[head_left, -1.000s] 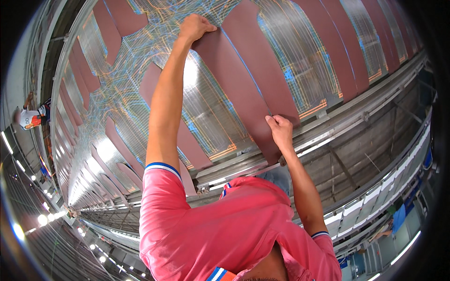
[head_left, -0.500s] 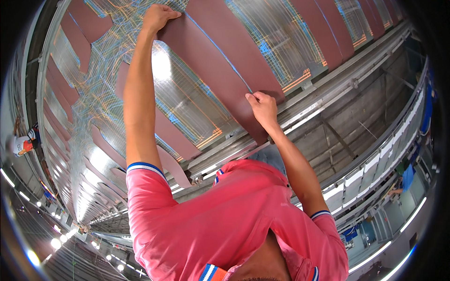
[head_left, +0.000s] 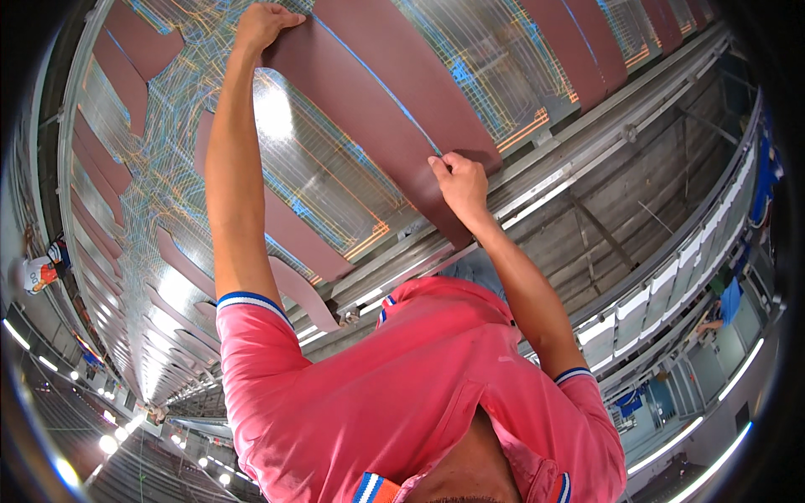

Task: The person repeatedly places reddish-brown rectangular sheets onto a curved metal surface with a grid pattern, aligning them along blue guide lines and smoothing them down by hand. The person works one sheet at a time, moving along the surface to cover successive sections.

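A maroon cut fabric piece [head_left: 377, 92] lies slantwise over a long metal table [head_left: 277, 109] covered in fine coloured guide lines. Along its middle runs a thin blue strip [head_left: 381, 80]. At the far left edge of the piece, my left hand [head_left: 267, 27] is closed, thumb and forefinger pinched together at the upper end of the strip. My right hand [head_left: 461, 183] pinches the same piece at the strip's lower end, near the table's front edge. The near end of the fabric overhangs that edge towards my body.
More maroon pieces [head_left: 579, 50] lie on the table to the right, and several others [head_left: 302, 230] to the left. A metal rail [head_left: 570, 172] runs along the front edge. Another person [head_left: 38, 270] stands far left; a person's arm in blue [head_left: 728, 308] shows far right.
The whole view has shifted slightly, so the table and arms appear a little further left and up. Both hands keep their places on the maroon piece.
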`<action>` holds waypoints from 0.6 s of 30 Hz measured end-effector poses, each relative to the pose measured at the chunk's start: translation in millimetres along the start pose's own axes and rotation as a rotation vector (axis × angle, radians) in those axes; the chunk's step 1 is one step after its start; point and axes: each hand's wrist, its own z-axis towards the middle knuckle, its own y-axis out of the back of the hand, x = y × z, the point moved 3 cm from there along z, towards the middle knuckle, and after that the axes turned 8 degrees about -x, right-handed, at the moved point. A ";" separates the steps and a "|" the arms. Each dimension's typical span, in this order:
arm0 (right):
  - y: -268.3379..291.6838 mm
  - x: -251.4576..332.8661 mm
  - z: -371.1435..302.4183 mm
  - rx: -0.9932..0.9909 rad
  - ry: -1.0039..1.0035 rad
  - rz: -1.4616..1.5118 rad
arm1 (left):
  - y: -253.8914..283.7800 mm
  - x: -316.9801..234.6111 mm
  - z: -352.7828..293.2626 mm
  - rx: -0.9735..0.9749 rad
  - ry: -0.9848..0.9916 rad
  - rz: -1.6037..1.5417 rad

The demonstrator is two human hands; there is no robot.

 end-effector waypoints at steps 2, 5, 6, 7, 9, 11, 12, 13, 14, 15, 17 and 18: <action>-1.2 2.1 -8.4 -0.042 0.043 -0.001 | 1.3 3.6 1.7 -0.007 -0.023 0.001; 0.1 4.1 -17.6 -0.098 0.087 0.064 | 0.5 -1.7 0.5 0.019 0.057 -0.031; -2.0 3.0 -19.7 -0.124 0.103 0.095 | 0.4 -1.4 0.2 0.019 0.058 -0.050; -2.2 2.6 -21.5 -0.151 0.119 0.126 | -0.1 -0.8 0.0 0.020 0.058 -0.068; -0.4 -2.0 -26.8 -0.090 0.001 0.188 | -0.2 1.2 1.2 0.020 0.040 -0.064; 3.8 -8.1 -33.5 -0.047 -0.080 0.227 | 1.8 5.9 5.3 0.019 0.001 -0.018; 8.5 -13.0 -37.1 -0.037 -0.104 0.229 | 1.1 5.4 4.8 0.027 0.008 -0.031; 11.7 -17.1 -39.7 -0.028 -0.129 0.231 | 1.2 5.1 4.4 0.036 0.016 -0.043; 13.3 -20.0 -41.9 -0.061 -0.102 0.262 | 1.7 4.4 3.8 0.044 0.024 -0.055; 14.6 -22.3 -42.4 -0.033 -0.131 0.244 | 2.2 2.9 2.6 0.053 0.032 -0.067; 17.4 -26.3 -39.9 0.025 -0.189 0.209 | 1.3 1.0 1.2 0.070 0.049 -0.091; 17.6 -27.4 -38.5 0.035 -0.204 0.200 | 2.1 -0.7 3.9 0.066 0.046 -0.086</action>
